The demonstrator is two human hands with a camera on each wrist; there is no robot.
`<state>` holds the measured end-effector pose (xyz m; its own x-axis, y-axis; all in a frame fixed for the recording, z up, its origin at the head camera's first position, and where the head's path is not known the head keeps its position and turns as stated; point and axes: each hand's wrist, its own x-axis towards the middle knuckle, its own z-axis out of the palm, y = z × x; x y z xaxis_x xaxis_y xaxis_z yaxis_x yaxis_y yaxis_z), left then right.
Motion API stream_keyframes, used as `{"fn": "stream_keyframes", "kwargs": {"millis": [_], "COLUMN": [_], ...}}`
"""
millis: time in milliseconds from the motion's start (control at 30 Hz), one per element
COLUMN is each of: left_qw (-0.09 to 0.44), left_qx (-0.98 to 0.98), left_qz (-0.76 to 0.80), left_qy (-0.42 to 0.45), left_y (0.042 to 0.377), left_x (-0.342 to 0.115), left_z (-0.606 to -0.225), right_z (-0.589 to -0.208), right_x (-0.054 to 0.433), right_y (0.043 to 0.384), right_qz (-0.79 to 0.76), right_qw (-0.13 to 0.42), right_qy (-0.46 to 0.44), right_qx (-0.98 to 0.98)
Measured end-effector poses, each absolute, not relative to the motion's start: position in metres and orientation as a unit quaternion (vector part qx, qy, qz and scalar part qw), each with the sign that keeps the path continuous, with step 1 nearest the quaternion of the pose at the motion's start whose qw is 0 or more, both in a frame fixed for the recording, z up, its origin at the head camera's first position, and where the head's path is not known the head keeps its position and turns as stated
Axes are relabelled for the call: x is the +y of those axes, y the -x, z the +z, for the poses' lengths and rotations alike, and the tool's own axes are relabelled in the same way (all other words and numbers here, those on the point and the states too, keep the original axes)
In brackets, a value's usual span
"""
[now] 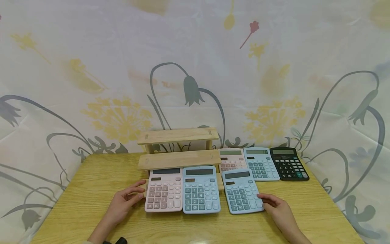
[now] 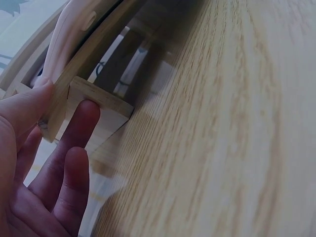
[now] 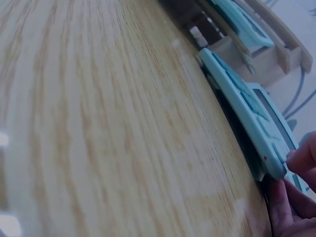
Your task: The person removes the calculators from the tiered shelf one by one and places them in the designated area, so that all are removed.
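Note:
A pink calculator [image 1: 164, 193] and a blue calculator [image 1: 201, 193] lean side by side on the front step of a tiered wooden rack [image 1: 179, 160]. My left hand [image 1: 123, 203] is at the rack's left end, next to the pink calculator. In the left wrist view, its relaxed fingers [image 2: 81, 123] touch the rack's wooden end piece [image 2: 98, 106]. My right hand [image 1: 280, 213] pinches the lower right corner of a second blue calculator [image 1: 242, 193], right of the rack. The right wrist view shows this calculator [image 3: 242, 106] tilted, its gripped edge raised off the table.
Behind the pinched calculator, another pink calculator [image 1: 231, 164], a light blue one [image 1: 261, 166] and a black one [image 1: 289, 166] lie in a row. The rack's upper shelf [image 1: 178, 135] stands near a flower-patterned backdrop [image 1: 195, 44]. Everything rests on a wood-grain table [image 1: 100, 173].

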<state>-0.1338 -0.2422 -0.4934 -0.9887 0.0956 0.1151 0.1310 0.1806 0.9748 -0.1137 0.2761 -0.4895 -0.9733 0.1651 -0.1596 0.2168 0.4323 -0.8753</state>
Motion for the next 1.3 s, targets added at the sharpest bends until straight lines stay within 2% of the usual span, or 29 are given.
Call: {"fn": "stream_keyframes", "kwargs": {"millis": [1133, 1300], "left_qw": [0.010, 0.009], "left_qx": [-0.772, -0.773], "left_qz": [-0.632, -0.630], "left_qy": [0.073, 0.073], "left_y": [0.135, 0.135], "left_x": [-0.242, -0.242], "left_z": [-0.493, -0.494], "right_z": [-0.487, -0.481], "right_x": [0.276, 0.276], "right_y": [0.116, 0.117], "right_qz": [-0.453, -0.482], "right_qw": [0.002, -0.002], "right_qy": [-0.081, -0.087], "right_qx": [0.888, 0.872]}}
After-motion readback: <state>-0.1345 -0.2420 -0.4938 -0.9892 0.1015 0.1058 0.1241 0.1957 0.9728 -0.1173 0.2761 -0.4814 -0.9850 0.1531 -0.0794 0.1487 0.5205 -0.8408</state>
